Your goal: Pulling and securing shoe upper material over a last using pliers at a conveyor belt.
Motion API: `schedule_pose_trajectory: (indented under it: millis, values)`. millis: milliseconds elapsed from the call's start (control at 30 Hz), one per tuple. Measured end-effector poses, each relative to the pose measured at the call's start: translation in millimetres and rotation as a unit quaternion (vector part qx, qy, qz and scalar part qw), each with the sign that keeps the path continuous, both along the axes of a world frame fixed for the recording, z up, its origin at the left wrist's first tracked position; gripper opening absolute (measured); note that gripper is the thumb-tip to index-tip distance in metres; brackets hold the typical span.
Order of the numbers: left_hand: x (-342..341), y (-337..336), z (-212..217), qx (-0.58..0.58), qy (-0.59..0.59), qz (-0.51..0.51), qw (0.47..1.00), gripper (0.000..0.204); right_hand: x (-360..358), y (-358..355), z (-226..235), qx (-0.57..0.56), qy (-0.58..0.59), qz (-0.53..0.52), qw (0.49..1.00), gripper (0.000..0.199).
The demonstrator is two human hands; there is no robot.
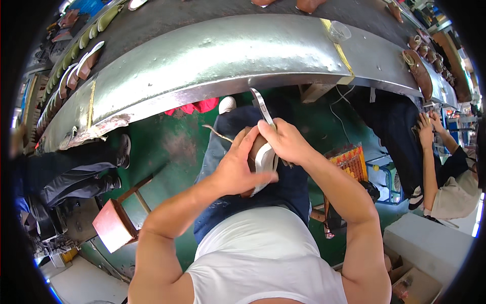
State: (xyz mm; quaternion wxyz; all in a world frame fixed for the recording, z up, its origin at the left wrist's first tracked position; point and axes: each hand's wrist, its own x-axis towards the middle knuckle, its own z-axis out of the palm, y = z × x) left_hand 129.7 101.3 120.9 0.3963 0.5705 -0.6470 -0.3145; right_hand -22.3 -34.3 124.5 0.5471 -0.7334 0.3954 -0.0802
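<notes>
A brown shoe (pixel 257 146) with a white sole (pixel 264 161) rests on my lap, partly covered by my hands. My left hand (pixel 237 164) is closed around its left side, the thumb stretched across the sole. At the shoe's far end, my right hand (pixel 287 142) is closed on a curved silver metal hand tool (pixel 261 105), whose shaft sticks out away from me; its other end is hidden. A thin, light twisted cord (pixel 218 133) juts out to the left beside my left hand.
Ahead runs a long metal-edged bench (pixel 212 55) with a clear plastic cup (pixel 339 32). Rows of shoes (pixel 81 66) line its left; a brown sole-shaped piece (pixel 418 75) lies at right. A stool (pixel 115 225) stands left. Another person's hands (pixel 429 126) work at right; someone's legs (pixel 76 175) show left.
</notes>
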Motion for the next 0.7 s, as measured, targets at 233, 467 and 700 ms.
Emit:
schedule_pose_trajectory:
  millis: [233,467,700]
  values:
    - [26,4,-35,0.140,0.464,0.027,0.874,0.076,-72,47,19,0.183,-0.016,0.006,0.983,0.025]
    - [26,-4,-41,0.132,0.523,-0.025,0.842,0.064,-68,66,1,0.158,-0.005,0.093,0.983,0.025]
    - [17,-4,-47,0.105,0.414,0.012,0.904,0.048,-55,60,-1,0.168,-0.156,-0.082,0.970,0.024]
